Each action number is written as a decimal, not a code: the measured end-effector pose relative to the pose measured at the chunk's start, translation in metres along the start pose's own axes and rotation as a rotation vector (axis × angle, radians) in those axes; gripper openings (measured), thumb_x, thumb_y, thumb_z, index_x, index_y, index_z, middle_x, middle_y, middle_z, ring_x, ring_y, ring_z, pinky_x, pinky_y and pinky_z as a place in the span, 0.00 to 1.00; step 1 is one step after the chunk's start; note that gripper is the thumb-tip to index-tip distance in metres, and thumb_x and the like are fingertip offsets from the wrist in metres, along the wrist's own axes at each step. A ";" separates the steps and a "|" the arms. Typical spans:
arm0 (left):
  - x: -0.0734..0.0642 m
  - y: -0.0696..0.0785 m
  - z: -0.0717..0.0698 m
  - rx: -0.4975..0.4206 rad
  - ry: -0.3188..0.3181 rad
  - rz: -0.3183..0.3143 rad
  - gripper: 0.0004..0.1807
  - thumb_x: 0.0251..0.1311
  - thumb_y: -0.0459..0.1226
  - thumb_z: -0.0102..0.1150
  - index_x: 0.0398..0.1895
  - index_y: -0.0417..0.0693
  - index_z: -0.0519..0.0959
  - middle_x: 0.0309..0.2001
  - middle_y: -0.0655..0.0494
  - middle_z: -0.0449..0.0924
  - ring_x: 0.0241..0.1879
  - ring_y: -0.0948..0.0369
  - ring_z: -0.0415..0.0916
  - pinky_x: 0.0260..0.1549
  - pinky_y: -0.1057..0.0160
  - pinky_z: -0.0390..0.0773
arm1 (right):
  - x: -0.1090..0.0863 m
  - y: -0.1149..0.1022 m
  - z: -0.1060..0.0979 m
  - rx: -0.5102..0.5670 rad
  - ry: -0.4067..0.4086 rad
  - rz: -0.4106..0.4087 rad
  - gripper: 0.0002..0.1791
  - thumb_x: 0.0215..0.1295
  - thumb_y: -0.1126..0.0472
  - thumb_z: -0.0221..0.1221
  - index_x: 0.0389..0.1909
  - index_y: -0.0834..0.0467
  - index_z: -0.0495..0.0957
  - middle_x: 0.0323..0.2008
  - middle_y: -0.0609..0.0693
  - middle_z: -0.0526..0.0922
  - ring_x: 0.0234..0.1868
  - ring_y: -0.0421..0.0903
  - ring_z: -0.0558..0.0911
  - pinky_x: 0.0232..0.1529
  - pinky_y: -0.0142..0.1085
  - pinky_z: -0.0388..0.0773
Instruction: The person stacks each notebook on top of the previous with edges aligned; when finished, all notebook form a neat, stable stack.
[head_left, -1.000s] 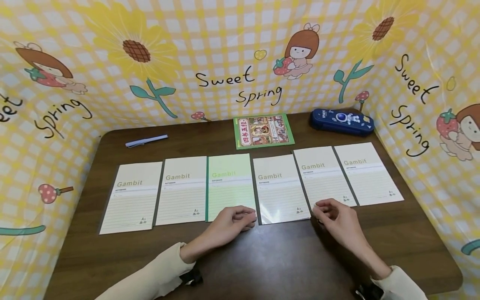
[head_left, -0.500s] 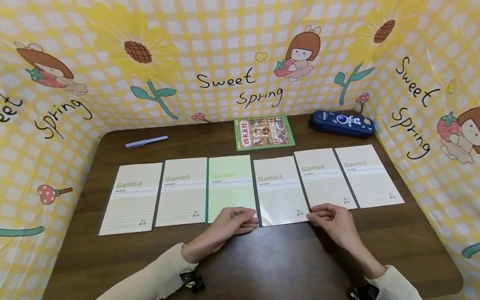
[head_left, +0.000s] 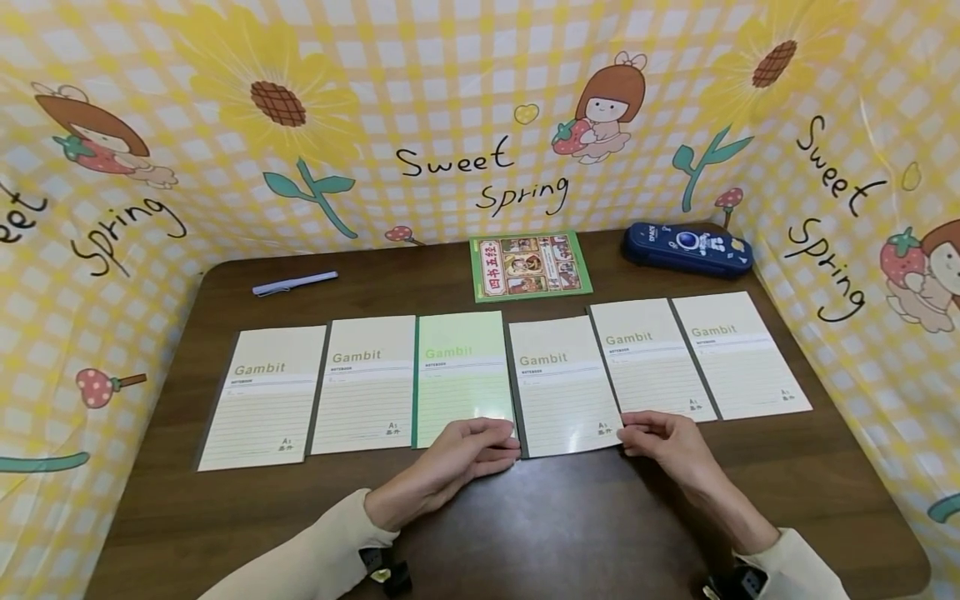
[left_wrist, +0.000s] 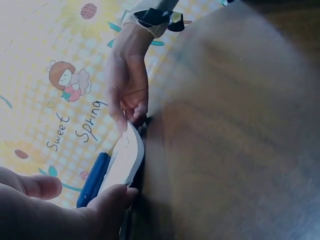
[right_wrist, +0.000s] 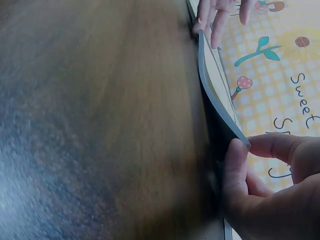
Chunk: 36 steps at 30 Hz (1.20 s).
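Between my hands in the head view lies a pale Gambit notebook (head_left: 562, 392) with a dark spine, fourth from the left. My right hand (head_left: 671, 442) pinches its near right corner between thumb and fingers. In the right wrist view that notebook's near edge (right_wrist: 215, 95) bends upward towards the pinch. My left hand (head_left: 468, 458) lies at its near left corner, fingers touching the spine end, over the lower part of a green notebook (head_left: 457, 375). The left wrist view shows the left thumb (left_wrist: 42, 186) apart from the notebook. The left fingertips' undersides are hidden.
Two pale notebooks (head_left: 262, 400) (head_left: 363, 383) lie left of the green one, and two more (head_left: 652, 358) (head_left: 738, 354) at right. Behind the row are a lilac pen (head_left: 296, 283), a green-bordered picture book (head_left: 531, 265) and a blue pencil case (head_left: 686, 248). Patterned cloth (head_left: 450, 83) walls the brown table (head_left: 540, 533).
My right hand has come left onto the fourth notebook's corner and taken hold of it, lifting that edge slightly. My left hand has shifted slightly right to the notebook's spine.
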<state>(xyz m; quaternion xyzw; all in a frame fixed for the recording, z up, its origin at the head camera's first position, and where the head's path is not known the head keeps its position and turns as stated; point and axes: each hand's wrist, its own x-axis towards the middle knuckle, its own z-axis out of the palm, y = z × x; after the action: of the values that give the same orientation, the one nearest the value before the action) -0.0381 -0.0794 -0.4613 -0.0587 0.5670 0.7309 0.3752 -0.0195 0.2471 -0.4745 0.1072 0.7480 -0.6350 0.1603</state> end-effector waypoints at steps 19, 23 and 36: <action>0.012 -0.003 0.008 0.219 0.104 0.184 0.24 0.65 0.27 0.66 0.63 0.30 0.73 0.47 0.42 0.82 0.39 0.61 0.87 0.47 0.53 0.89 | -0.003 -0.002 0.003 -0.016 -0.059 0.018 0.25 0.69 0.67 0.65 0.61 0.79 0.74 0.40 0.50 0.88 0.36 0.35 0.87 0.42 0.32 0.87; 0.013 -0.002 0.005 0.243 0.119 0.200 0.23 0.64 0.26 0.66 0.61 0.31 0.73 0.47 0.41 0.81 0.38 0.61 0.87 0.45 0.54 0.90 | -0.002 -0.005 0.005 -0.029 -0.068 0.010 0.25 0.69 0.66 0.66 0.60 0.78 0.74 0.40 0.51 0.88 0.35 0.35 0.87 0.41 0.32 0.87; 0.002 0.001 -0.018 0.369 0.226 0.260 0.23 0.62 0.28 0.68 0.60 0.34 0.76 0.53 0.37 0.83 0.41 0.61 0.87 0.40 0.70 0.83 | 0.015 -0.011 0.029 -0.049 -0.119 -0.060 0.22 0.68 0.67 0.66 0.57 0.77 0.76 0.40 0.55 0.88 0.34 0.36 0.87 0.40 0.32 0.87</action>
<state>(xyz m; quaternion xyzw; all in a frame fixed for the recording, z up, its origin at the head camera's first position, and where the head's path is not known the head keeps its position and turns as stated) -0.0462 -0.0944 -0.4675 0.0029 0.7320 0.6460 0.2166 -0.0347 0.2160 -0.4745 0.0429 0.7554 -0.6262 0.1882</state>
